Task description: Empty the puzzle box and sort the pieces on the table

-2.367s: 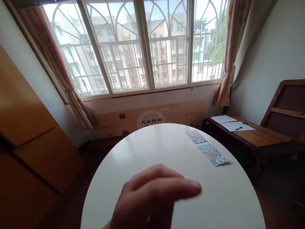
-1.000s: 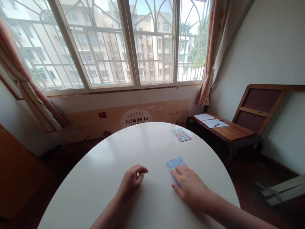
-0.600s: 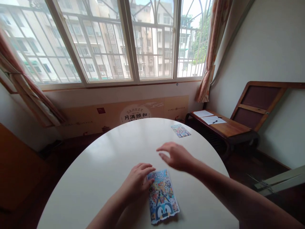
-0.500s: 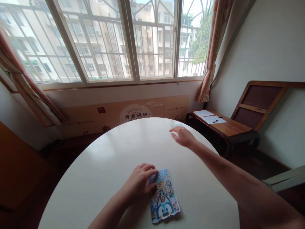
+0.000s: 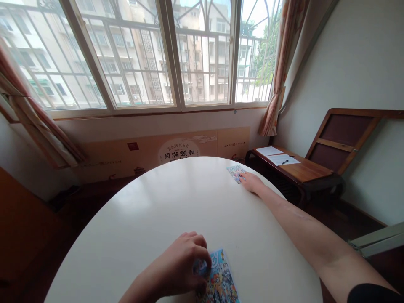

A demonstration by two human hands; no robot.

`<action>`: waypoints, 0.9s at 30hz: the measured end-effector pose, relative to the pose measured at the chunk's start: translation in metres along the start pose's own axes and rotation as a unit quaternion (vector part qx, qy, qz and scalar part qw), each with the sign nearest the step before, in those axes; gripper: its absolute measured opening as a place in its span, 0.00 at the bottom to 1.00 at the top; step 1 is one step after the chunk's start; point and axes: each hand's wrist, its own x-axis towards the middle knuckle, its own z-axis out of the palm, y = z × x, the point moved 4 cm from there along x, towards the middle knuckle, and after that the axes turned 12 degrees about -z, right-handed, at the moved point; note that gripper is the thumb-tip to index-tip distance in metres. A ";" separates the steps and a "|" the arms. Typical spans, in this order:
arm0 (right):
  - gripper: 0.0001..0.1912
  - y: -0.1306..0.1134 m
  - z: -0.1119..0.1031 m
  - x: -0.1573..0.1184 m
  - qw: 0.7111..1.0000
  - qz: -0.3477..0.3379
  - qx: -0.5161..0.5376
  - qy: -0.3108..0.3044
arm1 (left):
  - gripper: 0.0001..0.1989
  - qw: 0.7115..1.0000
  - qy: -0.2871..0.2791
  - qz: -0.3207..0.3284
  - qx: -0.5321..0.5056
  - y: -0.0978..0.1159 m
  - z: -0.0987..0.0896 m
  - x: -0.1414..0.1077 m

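This looks like a room in a home. A wide window (image 5: 174, 54) with pinkish tied-back curtains (image 5: 277, 97) faces apartment buildings (image 5: 147, 46) through decorative metal bars (image 5: 202, 73). Near it stands a round white surface (image 5: 142, 214), while low wooden furniture (image 5: 315, 173) by the right-hand wall (image 5: 362, 63) carries papers (image 5: 283, 159) and a pen (image 5: 285, 162). Below the window leans a printed panel (image 5: 145, 153).
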 end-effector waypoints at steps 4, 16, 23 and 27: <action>0.21 -0.016 0.006 -0.009 1.000 -0.019 -0.006 0.005 | 0.16 1.000 0.005 0.013 -0.015 0.000 0.003 -0.001; 0.22 -0.148 0.015 -0.077 0.984 -0.175 0.026 -0.007 | 0.15 0.998 -0.019 0.046 -0.036 0.001 0.004 0.000; 0.18 -0.189 0.011 -0.106 0.968 -0.241 0.074 -0.012 | 0.06 0.996 0.019 0.056 -0.073 0.000 0.002 -0.001; 0.20 -0.188 -0.009 -0.104 0.961 -0.247 0.120 0.020 | 0.08 0.990 0.113 0.055 -0.059 0.001 -0.008 0.000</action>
